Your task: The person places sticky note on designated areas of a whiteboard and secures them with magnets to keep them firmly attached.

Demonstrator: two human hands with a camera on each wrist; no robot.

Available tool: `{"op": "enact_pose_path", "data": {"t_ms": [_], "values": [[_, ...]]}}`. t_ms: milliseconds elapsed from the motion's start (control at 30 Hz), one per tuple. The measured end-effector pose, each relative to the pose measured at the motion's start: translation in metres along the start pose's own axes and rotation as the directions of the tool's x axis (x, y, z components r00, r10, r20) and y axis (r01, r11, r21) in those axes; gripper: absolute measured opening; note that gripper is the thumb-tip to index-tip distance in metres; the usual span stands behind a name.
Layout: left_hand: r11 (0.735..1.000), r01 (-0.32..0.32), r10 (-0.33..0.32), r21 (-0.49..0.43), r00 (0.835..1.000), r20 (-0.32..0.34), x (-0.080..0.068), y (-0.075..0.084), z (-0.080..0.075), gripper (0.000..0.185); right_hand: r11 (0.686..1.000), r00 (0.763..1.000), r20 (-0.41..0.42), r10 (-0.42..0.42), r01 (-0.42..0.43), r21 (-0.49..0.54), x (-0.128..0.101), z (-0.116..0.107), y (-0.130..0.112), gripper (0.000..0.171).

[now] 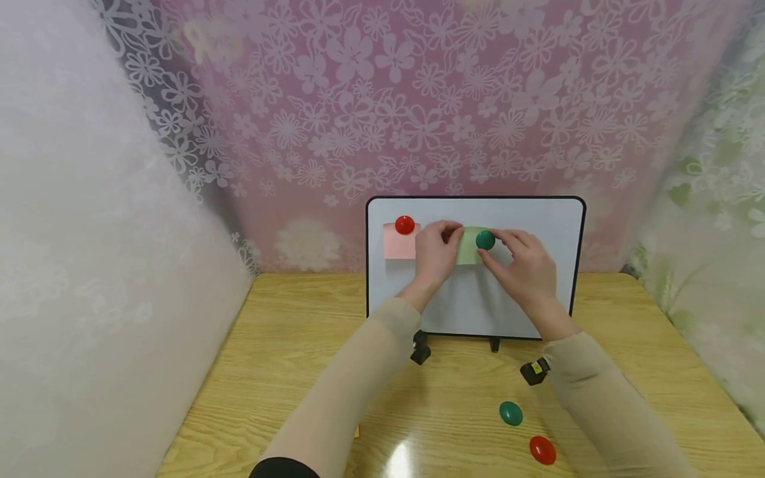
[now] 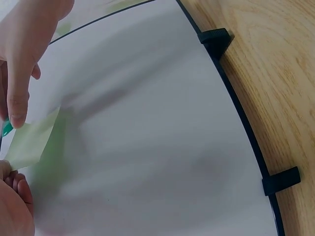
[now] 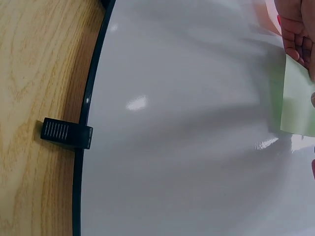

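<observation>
On the whiteboard, my left hand pinches the upper left edge of a pale green paper note. Thumb and fingers of my right hand grip a round green magnet over the note's right part. In the left wrist view the lower end of the note stands off the board and casts a green tint on it. To the left, a red magnet sits at the top of a pink note, whose right side is partly behind my left hand.
A second green magnet and another red magnet lie on the wooden table, near my right forearm. A small orange corner peeks out beside my left sleeve. Black feet support the board; a floral curtain hangs behind.
</observation>
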State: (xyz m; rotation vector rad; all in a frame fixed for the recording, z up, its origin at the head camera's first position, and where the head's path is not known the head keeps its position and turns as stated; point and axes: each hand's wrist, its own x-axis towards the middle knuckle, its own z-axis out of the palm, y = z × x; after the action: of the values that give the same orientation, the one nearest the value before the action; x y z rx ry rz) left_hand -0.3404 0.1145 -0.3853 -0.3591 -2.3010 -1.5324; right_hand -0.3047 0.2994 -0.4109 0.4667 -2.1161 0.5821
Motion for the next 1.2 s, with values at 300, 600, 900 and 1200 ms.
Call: {"op": "enact_pose_path", "data": {"t_ms": [300, 600, 900, 1200], "values": [[1.0, 0.024, -0.024, -0.007, 1.0, 0.001, 0.0, 0.004, 0.001, 0.017, 1.0, 1.0, 0.017, 0.006, -0.006, -0.016, 0.009, 0.003, 0.001, 0.046], [1.0, 0.024, -0.025, -0.014, 1.0, -0.008, 0.002, 0.007, 0.006, 0.017, 0.999, 1.0, 0.021, 0.021, -0.02, -0.048, 0.017, 0.005, 0.001, 0.046], [1.0, 0.017, -0.017, 0.004, 0.999, -0.029, 0.003, 0.006, 0.004, 0.017, 0.998, 0.999, 0.027, 0.034, -0.032, -0.054, 0.023, 0.009, 0.001, 0.046], [0.999, 0.039, -0.039, -0.001, 0.999, -0.013, 0.002, 0.006, 0.004, 0.018, 0.997, 0.999, 0.03, 0.042, -0.04, -0.071, 0.025, 0.011, -0.001, 0.046]]}}
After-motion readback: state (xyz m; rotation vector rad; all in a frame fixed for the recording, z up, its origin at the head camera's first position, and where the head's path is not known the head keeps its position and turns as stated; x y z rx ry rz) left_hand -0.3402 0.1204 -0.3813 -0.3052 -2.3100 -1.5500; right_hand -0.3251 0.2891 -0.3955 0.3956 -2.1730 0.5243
